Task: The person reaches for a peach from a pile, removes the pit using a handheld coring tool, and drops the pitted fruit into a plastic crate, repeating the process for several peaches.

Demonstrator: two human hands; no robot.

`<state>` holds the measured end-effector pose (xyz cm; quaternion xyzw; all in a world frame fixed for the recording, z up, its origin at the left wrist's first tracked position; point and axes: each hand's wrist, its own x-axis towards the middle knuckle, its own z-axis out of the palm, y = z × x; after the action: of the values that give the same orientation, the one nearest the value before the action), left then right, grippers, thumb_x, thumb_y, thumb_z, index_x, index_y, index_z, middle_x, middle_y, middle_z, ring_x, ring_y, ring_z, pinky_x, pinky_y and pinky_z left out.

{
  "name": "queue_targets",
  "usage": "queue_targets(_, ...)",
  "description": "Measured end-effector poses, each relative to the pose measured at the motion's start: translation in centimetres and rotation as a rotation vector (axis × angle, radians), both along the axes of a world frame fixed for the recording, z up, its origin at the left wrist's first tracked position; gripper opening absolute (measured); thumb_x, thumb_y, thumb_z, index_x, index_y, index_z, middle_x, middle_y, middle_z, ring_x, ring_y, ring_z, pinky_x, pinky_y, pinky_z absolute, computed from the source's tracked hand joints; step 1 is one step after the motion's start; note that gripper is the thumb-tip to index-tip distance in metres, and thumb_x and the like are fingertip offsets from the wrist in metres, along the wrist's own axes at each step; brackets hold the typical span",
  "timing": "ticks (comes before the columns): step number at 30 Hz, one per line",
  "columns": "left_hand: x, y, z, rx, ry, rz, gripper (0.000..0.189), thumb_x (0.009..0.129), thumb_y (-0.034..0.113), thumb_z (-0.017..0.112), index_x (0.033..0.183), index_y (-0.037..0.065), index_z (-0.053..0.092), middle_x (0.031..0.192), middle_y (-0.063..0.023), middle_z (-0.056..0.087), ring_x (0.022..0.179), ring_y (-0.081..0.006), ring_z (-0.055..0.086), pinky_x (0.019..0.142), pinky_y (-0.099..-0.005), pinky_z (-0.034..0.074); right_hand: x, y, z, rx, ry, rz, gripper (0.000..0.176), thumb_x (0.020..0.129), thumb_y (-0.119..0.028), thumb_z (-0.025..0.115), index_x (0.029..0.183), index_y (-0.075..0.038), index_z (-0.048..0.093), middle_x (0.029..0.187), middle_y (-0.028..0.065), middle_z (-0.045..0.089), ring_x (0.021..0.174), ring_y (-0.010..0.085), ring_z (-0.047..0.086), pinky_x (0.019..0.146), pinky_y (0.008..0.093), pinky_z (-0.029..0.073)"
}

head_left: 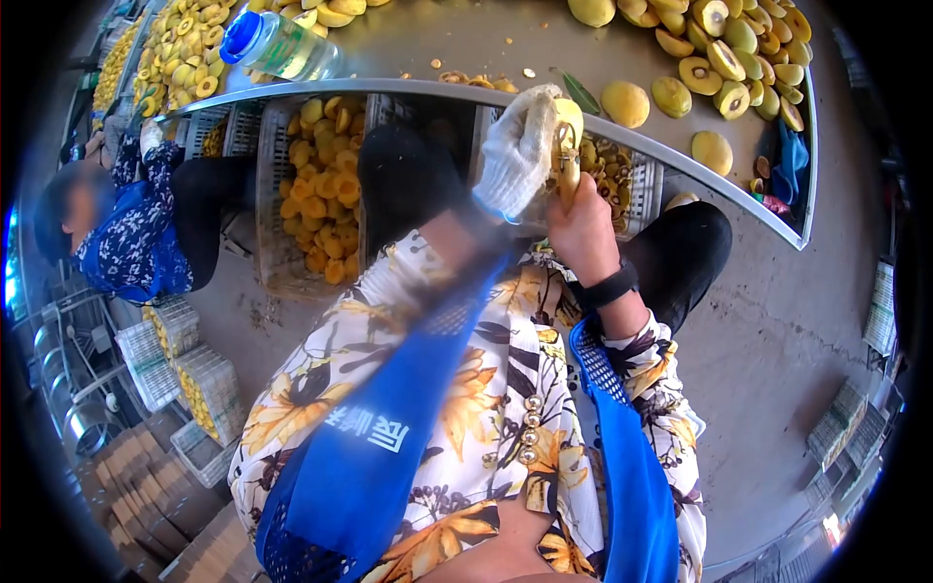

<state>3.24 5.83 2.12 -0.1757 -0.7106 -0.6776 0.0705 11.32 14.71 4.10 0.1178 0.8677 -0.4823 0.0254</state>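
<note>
A white knitted glove covers my left hand [517, 154], whose fingers are closed around a yellow fruit half [568, 119] just over the table's front edge. Bare and wearing a dark wristband, my right hand [583, 219] grips the handle of a small pitting tool [565, 167]. The tool's upper end is against the fruit's cut face. Below and behind the hands is a crate [641, 194] with pits and fruit scraps. My right thumb and the handle partly cover each other.
The metal table [437, 39] bears piled fruit halves [729, 58], a leaf [580, 94] and a blue-capped bottle [282, 47]. A crate of yellow halves [326, 189] stands left of my knees. A co-worker [131, 228] sits at far left; blue cloth [790, 165] lies at the right corner.
</note>
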Motion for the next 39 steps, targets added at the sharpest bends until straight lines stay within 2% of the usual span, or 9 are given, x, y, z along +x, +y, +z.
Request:
queue_targets(9,-2.8,-2.0,-0.8,-0.180,-0.061,-0.305,0.033,0.077,0.016,0.057,0.107,0.005,0.053,0.100,-0.0152,0.060,0.087,-0.0320,0.059,0.078,-0.0359,0.048,-0.3,0.1,-1.4,-0.074,0.054,0.077,0.022,0.078,-0.009,0.052,0.095,0.003,0.046,0.070,0.0214,0.058,0.062,0.0361,0.059,0.058,0.0399,0.047)
queue_targets(11,-4.5,-2.9,-0.5,-0.578,0.447,-0.303,0.037,0.080,0.020,0.054,0.114,0.005,0.052,0.105,-0.0147,0.059,0.095,-0.0321,0.057,0.085,-0.0373,0.045,-0.5,-0.2,-1.8,-0.189,-0.079,0.152,0.019,0.078,-0.008,0.051,0.095,0.001,0.046,0.066,0.0138,0.055,0.050,0.0257,0.055,0.049,0.0354,0.045)
queue_targets(13,-5.0,-2.6,0.1,-0.392,-0.187,-0.501,0.037,0.082,0.022,0.054,0.114,0.003,0.053,0.104,-0.0150,0.060,0.095,-0.0323,0.057,0.084,-0.0376,0.045,-0.7,-0.2,-1.2,-0.371,-0.244,0.142,0.017,0.079,-0.006,0.050,0.094,-0.002,0.046,0.062,0.0072,0.051,0.042,0.0164,0.049,0.042,0.0304,0.042)
queue_targets(18,-6.0,-1.8,-2.5,0.207,-1.000,-0.494,0.049,0.091,0.043,0.043,0.101,-0.002,0.059,0.092,-0.0125,0.063,0.083,-0.0181,0.060,0.078,-0.0275,0.048,-0.8,-0.4,0.8,-1.037,-0.408,0.010,0.012,0.081,-0.005,0.049,0.093,-0.006,0.046,0.057,-0.0001,0.042,0.036,0.0065,0.035,0.034,0.0226,0.031)
queue_targets(23,-2.6,-1.8,2.5,0.351,-0.893,-0.223,0.066,0.090,0.056,0.030,0.105,-0.002,0.057,0.098,-0.0088,0.062,0.089,-0.0123,0.057,0.077,-0.0234,0.046,-1.3,0.6,0.0,-1.396,-0.491,0.004,0.010,0.085,-0.005,0.047,0.095,-0.008,0.047,0.055,-0.0019,0.038,0.034,0.0049,0.029,0.033,0.0205,0.026)
queue_targets(27,-2.6,-2.0,2.4,0.468,-1.024,-0.239,0.055,0.092,0.048,0.037,0.109,-0.001,0.057,0.099,-0.0076,0.062,0.090,-0.0104,0.056,0.079,-0.0222,0.045,-1.3,0.7,-0.8,-1.366,-0.441,0.059,0.011,0.085,-0.004,0.045,0.095,-0.007,0.048,0.054,-0.0016,0.038,0.034,0.0053,0.028,0.033,0.0210,0.026)
queue_targets(31,-1.4,-0.5,1.0,0.250,-0.548,0.039,0.024,0.087,0.019,0.057,0.100,-0.001,0.061,0.086,-0.0041,0.063,0.076,-0.0076,0.057,0.067,-0.0212,0.047,-1.0,-0.8,-1.1,-1.197,-0.296,0.070,0.011,0.082,-0.002,0.046,0.092,-0.006,0.047,0.055,-0.0006,0.040,0.035,0.0061,0.031,0.032,0.0212,0.028)
queue_targets(35,-2.1,-1.2,1.4,0.409,-0.734,-0.026,0.028,0.084,0.026,0.061,0.095,0.000,0.062,0.085,-0.0032,0.063,0.075,-0.0102,0.059,0.066,-0.0237,0.048,-1.1,-1.7,0.5,-1.011,-0.338,0.031,0.012,0.079,-0.002,0.047,0.090,-0.005,0.047,0.057,0.0005,0.043,0.036,0.0069,0.035,0.033,0.0207,0.029)
queue_targets(39,-3.4,-2.3,-0.8,0.367,-0.518,-0.326,0.033,0.089,0.029,0.052,0.100,-0.001,0.059,0.090,-0.0049,0.062,0.080,-0.0111,0.058,0.070,-0.0253,0.048,-1.0,-2.2,1.0,-1.026,-0.340,-0.007,0.012,0.079,-0.002,0.046,0.090,-0.005,0.047,0.056,0.0008,0.043,0.036,0.0072,0.035,0.033,0.0210,0.030)
